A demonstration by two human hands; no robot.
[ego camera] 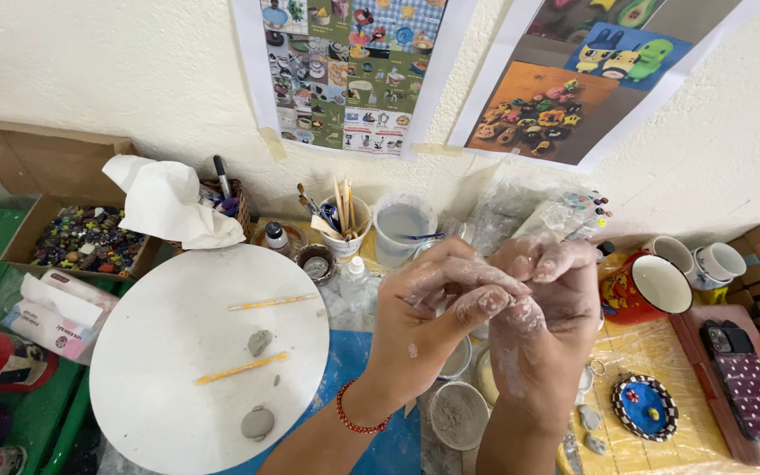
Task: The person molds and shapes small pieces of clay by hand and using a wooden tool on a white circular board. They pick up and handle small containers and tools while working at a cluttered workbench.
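My left hand (437,308) and my right hand (549,299) are raised together over the table, both smeared with pale dried clay. Their fingertips meet and pinch at the middle; whether a bit of clay sits between them is hidden. A red bead bracelet (352,419) circles my left wrist. Left of the hands lies a round white board (178,369) with two yellow sticks (241,368) and three small grey clay lumps (258,422). Below the hands sits a small pot of grey clay (459,415).
Along the wall stand a cup of brushes (342,224), a plastic tub of cloudy water (403,229), a cardboard box of colourful small pieces (85,239), crumpled tissue (169,204), a red painted mug (648,286), white cups (719,262), a blue painted dish (645,406) and a dark phone-like device (749,387).
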